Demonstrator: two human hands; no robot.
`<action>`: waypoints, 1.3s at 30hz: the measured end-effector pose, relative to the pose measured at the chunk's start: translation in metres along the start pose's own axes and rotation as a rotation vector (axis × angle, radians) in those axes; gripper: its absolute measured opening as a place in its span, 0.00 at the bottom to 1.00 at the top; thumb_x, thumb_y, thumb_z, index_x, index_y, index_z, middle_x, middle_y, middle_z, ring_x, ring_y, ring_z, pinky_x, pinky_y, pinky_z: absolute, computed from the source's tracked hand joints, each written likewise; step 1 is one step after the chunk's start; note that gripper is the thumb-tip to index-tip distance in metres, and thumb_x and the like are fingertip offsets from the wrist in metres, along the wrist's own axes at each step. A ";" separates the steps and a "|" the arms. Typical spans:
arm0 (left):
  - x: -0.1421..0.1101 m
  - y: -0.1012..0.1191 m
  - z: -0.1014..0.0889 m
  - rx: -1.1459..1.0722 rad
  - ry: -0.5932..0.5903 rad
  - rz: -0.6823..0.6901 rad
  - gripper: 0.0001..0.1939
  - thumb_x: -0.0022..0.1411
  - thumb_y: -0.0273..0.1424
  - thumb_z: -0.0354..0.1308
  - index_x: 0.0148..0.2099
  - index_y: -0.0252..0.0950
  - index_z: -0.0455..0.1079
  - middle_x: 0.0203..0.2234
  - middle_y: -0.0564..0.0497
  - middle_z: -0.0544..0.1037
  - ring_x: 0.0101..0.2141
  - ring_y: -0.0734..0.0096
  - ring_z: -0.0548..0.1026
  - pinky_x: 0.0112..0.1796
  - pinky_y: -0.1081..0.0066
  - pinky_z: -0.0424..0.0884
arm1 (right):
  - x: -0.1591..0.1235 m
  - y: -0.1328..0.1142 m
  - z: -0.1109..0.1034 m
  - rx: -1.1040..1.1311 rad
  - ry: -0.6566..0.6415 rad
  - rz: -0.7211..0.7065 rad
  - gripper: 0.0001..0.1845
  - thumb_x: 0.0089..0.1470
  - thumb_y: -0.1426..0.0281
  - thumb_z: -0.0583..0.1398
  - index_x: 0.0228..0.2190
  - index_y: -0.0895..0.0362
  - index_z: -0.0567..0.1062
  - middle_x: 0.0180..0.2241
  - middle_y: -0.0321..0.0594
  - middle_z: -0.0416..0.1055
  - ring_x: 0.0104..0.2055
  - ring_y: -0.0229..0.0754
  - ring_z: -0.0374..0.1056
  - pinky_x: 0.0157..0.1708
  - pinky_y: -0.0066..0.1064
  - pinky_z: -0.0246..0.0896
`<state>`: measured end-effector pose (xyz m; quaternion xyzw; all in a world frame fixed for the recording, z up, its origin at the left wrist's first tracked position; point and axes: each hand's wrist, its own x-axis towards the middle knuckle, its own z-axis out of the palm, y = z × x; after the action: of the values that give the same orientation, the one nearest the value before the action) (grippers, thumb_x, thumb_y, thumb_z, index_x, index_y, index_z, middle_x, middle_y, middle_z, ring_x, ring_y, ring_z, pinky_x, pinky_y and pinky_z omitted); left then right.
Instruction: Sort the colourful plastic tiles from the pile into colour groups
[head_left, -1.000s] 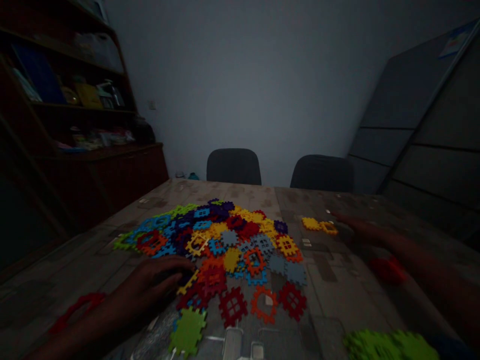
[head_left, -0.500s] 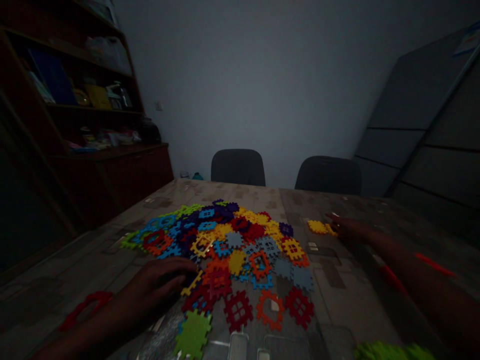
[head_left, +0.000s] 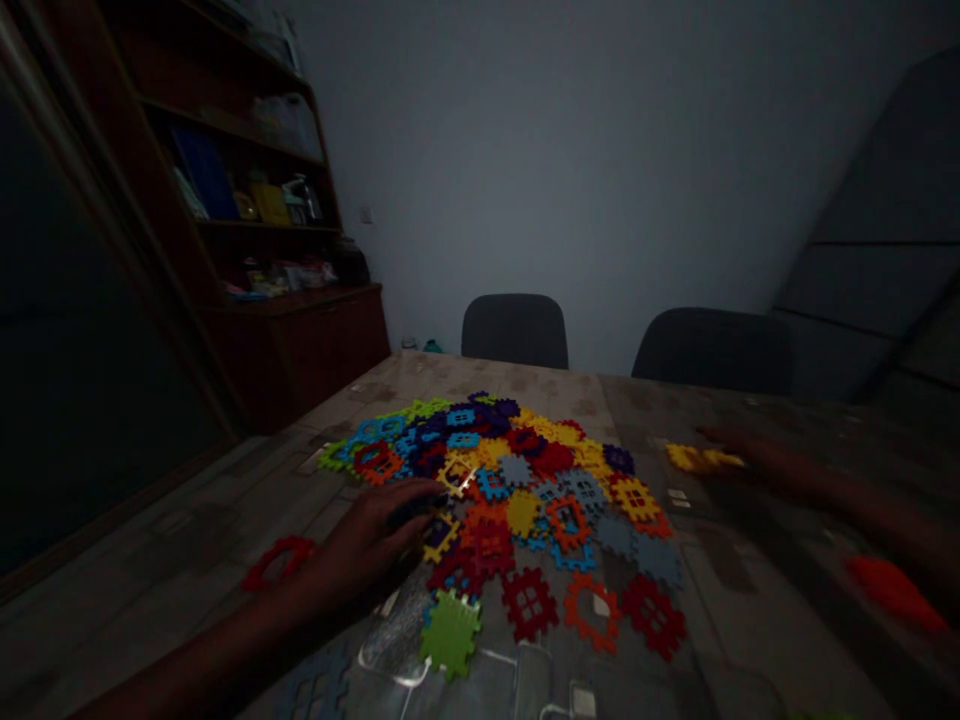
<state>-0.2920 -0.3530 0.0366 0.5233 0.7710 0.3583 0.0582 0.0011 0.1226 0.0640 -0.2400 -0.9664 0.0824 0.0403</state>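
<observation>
My left hand point(head_left: 386, 525) is at the near left edge of a pile of interlocking plastic tiles point(head_left: 514, 470), its fingers curled toward the thumb. A dark bluish shape shows between them; I cannot make it out. Just beyond the thumb lies a yellow frame tile point(head_left: 442, 537). My right hand point(head_left: 739, 450) is stretched out at the right, dim and blurred, beside a small group of yellow tiles point(head_left: 694, 458). One finger extends past these tiles; whether the hand touches them is unclear.
A green tile point(head_left: 451, 632) and dark red window tiles point(head_left: 529, 604) lie at the near side. A red frame point(head_left: 277, 562) sits left, orange-red pieces point(head_left: 892, 592) right. Two chairs point(head_left: 516, 332) stand behind the table, and a shelf cabinet point(head_left: 300, 325) is at the left.
The view has swung left, so everything appears further right. My left hand has shifted slightly, and a dark shape now shows between its fingers. My right hand stays by the yellow tiles.
</observation>
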 end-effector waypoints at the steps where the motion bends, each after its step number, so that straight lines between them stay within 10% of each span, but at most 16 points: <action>1: -0.002 0.000 0.002 0.005 -0.035 0.020 0.19 0.67 0.35 0.54 0.58 0.41 0.74 0.54 0.45 0.78 0.52 0.57 0.77 0.55 0.61 0.71 | -0.004 -0.015 0.000 0.013 -0.022 -0.021 0.27 0.60 0.58 0.61 0.58 0.55 0.71 0.59 0.50 0.70 0.56 0.54 0.70 0.55 0.51 0.66; 9: -0.006 0.007 0.024 0.043 -0.170 0.176 0.25 0.69 0.33 0.55 0.67 0.41 0.60 0.64 0.41 0.67 0.62 0.54 0.66 0.61 0.53 0.62 | -0.050 -0.183 0.040 0.088 -0.078 -0.321 0.34 0.58 0.66 0.56 0.65 0.51 0.63 0.65 0.46 0.62 0.64 0.54 0.62 0.61 0.49 0.59; 15: 0.006 0.018 0.032 0.066 -0.274 0.305 0.29 0.63 0.30 0.61 0.65 0.39 0.62 0.62 0.41 0.69 0.61 0.50 0.66 0.64 0.48 0.53 | -0.052 -0.252 0.077 0.032 -0.013 -0.300 0.40 0.48 0.77 0.60 0.63 0.57 0.65 0.66 0.55 0.60 0.65 0.60 0.59 0.62 0.56 0.56; 20: 0.009 0.016 0.029 0.005 -0.211 0.310 0.12 0.66 0.29 0.57 0.52 0.39 0.74 0.52 0.45 0.78 0.55 0.56 0.72 0.60 0.57 0.60 | -0.073 -0.264 0.078 0.036 0.035 -0.281 0.26 0.54 0.75 0.56 0.54 0.54 0.74 0.57 0.52 0.71 0.58 0.56 0.68 0.56 0.52 0.65; 31: 0.016 -0.007 -0.034 0.012 -0.236 0.206 0.19 0.63 0.26 0.56 0.55 0.37 0.74 0.51 0.46 0.79 0.51 0.57 0.76 0.55 0.61 0.68 | -0.141 -0.227 0.101 0.168 0.276 -0.283 0.19 0.63 0.60 0.53 0.52 0.42 0.76 0.53 0.41 0.76 0.50 0.53 0.76 0.46 0.49 0.76; 39: 0.003 0.027 -0.003 -0.012 -0.344 0.421 0.21 0.71 0.25 0.52 0.64 0.40 0.65 0.60 0.44 0.72 0.60 0.59 0.68 0.61 0.59 0.61 | -0.140 -0.240 0.131 0.061 0.235 -0.523 0.41 0.60 0.66 0.57 0.70 0.39 0.49 0.63 0.40 0.65 0.59 0.55 0.69 0.51 0.53 0.73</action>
<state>-0.2740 -0.3468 0.0560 0.7248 0.6219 0.2730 0.1159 -0.0006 -0.1712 -0.0276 0.0110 -0.9813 0.0699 0.1790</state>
